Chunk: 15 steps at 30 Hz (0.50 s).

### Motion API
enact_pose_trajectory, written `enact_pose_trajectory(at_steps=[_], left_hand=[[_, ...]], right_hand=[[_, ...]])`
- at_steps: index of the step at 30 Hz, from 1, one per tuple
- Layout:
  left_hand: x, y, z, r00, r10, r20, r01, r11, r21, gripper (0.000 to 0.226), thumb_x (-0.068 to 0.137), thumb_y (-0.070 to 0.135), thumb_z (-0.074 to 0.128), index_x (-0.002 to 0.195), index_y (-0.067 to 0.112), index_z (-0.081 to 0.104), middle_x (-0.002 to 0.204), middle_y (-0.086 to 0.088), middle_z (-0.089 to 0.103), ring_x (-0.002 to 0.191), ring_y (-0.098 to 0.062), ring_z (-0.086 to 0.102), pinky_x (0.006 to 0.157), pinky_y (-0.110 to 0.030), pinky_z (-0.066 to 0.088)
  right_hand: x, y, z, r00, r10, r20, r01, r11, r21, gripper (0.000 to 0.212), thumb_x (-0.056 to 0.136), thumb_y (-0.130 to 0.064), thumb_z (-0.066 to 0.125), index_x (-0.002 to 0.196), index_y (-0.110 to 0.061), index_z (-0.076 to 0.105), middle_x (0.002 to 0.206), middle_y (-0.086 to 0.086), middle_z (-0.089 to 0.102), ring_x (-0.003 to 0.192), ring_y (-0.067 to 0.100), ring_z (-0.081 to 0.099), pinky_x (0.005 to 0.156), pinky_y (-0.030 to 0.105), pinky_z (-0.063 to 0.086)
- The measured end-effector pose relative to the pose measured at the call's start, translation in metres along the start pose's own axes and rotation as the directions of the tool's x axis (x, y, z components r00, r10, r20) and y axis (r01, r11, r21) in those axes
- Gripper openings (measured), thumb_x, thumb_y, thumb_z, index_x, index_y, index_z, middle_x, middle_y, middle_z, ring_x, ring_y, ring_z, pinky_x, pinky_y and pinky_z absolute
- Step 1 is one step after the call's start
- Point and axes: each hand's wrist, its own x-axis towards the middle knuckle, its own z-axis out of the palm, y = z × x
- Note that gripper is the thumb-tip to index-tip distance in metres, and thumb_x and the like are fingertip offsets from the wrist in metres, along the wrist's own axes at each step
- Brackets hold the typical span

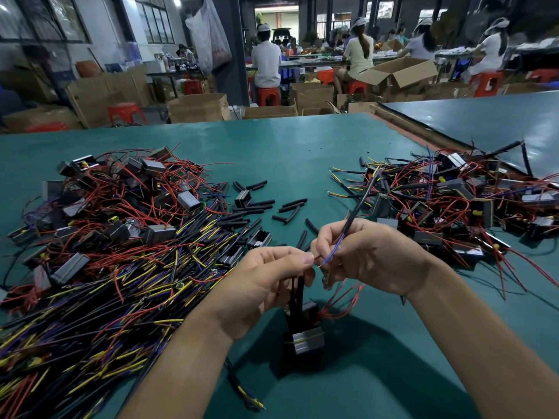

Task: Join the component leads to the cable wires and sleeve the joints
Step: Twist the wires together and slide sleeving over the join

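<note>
**Item: component [307,340], one unit in work.** It sat directly under the left hand [272,279], at the near middle of the bench [287,140]; whether it rested on the bench or hung could not be told.

**Hands.** Left fingers [307,259] pinched a thin lead end above the component, with black sleeves [298,293] running from the palm down to it. The right hand [363,255], above and right of the component, had its fingers curled round a black cable [360,207] and held the blue wire [334,252] tip close to the left pinch.

**Progress (judged).** Early in this unit: the wire and lead ends were being brought together, no finished joint showed, and red leads [341,300] dangled loose just right of the component. Joining and sleeving were left to do.

**Surroundings.**
- Heap of cut cables [106,282], left of the component.
- Heap of unjoined components [121,192], far left and beyond it.
- Loose sleeves [290,205], scattered beyond it.
- Tangle of joined units [453,201], far right.

**Obstruction.** None lay between the hands. The loose red leads could snag the work.
</note>
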Motion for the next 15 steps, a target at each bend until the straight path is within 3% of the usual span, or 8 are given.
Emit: enact_pose_trajectory(at_steps=[9,12,15], left_hand=[[-0.0022,0.0018,0.0020,0.990,0.141,0.012,-0.140,0.968,0.208,0.014,0.077,0.019,0.071,0.067,0.014,0.063,0.061,0.003,0.059,0.049,-0.002,0.044,0.046,-0.011,0.033],[-0.0028,0.0034,0.0022,0.980,0.198,0.009,-0.192,0.938,0.290,0.017,0.075,0.018,0.075,0.066,0.013,0.062,0.057,0.003,0.059,0.049,-0.004,0.044,0.047,-0.015,0.034],[0.0008,-0.0001,0.0012,0.965,0.255,-0.067,-0.215,0.907,0.362,0.023,0.081,0.003,0.073,0.063,0.013,0.062,0.057,-0.001,0.056,0.051,-0.012,0.042,0.050,-0.026,0.032]], right_hand=[[-0.0023,-0.0017,0.0030,1.000,-0.006,0.014,0.007,0.998,-0.067,0.017,0.073,-0.004,0.052,0.068,-0.010,0.068,0.077,0.017,0.053,0.068,0.025,0.044,0.057,0.022,0.050],[-0.0038,-0.0018,0.0023,1.000,-0.013,-0.009,0.011,0.993,-0.121,0.019,0.073,-0.002,0.054,0.072,-0.010,0.070,0.072,0.014,0.057,0.060,0.018,0.047,0.058,0.023,0.050],[-0.0041,-0.0029,-0.0007,0.995,-0.052,-0.082,0.036,0.981,-0.191,0.020,0.074,-0.002,0.058,0.075,-0.012,0.075,0.063,0.004,0.060,0.051,0.010,0.048,0.058,0.022,0.050]])
